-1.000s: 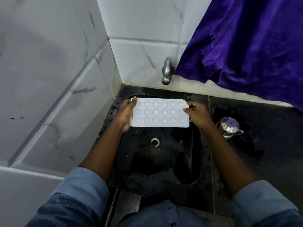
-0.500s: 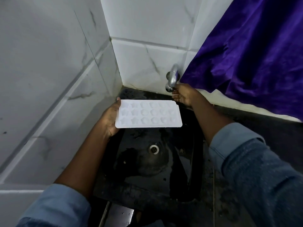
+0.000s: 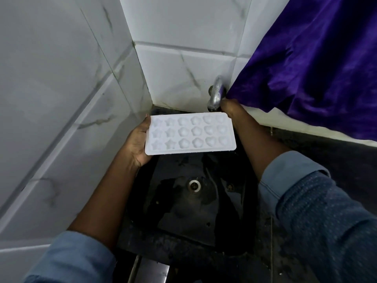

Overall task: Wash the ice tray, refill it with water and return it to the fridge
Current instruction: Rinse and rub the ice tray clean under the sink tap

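Note:
A white ice tray (image 3: pixel 190 133) with star, flower and heart moulds is held level above the black sink (image 3: pixel 183 205). My left hand (image 3: pixel 136 140) grips its left end, thumb at the far corner. My right hand (image 3: pixel 229 108) reaches behind the tray's right end to the metal tap (image 3: pixel 215 95) on the tiled back wall; its fingers are hidden behind the tap and the tray. No water shows at the spout.
White marble-patterned tiles (image 3: pixel 61 99) close in the left and the back. A purple curtain (image 3: pixel 316 64) hangs at the right, touching the tap. The drain (image 3: pixel 193 185) sits mid-sink, and a dark wet counter (image 3: pixel 326 146) runs to the right.
My right hand let go of the tray's right end and went up to the tap. My left hand alone now holds the tray. The view leaned in closer to the corner.

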The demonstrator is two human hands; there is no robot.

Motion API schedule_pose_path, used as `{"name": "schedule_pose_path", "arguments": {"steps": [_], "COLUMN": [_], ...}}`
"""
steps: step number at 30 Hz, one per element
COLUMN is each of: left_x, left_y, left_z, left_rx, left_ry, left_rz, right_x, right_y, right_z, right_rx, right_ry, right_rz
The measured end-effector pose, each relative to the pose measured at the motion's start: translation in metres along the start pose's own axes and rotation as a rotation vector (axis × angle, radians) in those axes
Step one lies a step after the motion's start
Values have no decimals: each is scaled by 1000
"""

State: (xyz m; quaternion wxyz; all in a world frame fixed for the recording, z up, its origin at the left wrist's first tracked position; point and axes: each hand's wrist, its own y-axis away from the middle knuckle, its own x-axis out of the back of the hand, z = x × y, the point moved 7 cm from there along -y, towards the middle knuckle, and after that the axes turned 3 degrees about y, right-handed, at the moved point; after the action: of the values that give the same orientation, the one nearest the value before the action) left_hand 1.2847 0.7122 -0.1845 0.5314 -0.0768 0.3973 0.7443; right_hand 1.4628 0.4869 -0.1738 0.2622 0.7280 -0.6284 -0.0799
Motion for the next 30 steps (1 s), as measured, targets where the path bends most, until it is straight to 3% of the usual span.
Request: {"name": "schedule_pose_path", "arguments": {"steps": [5, 11, 30], "left_x": [-8, 7, 15], "left_y": [-2, -6, -5], "left_z": [0, -1, -8], "left_rx": [4, -5, 11], "left_ry": [-3, 8, 26], "left_rz": [2, 46, 66], "right_x": [4, -4, -2], "right_y": [-3, -4, 0], "right_z": [-9, 1, 18], "right_rx": [11, 15, -27], "right_ry": [159, -157, -287], "right_rz": [48, 17, -94]}}
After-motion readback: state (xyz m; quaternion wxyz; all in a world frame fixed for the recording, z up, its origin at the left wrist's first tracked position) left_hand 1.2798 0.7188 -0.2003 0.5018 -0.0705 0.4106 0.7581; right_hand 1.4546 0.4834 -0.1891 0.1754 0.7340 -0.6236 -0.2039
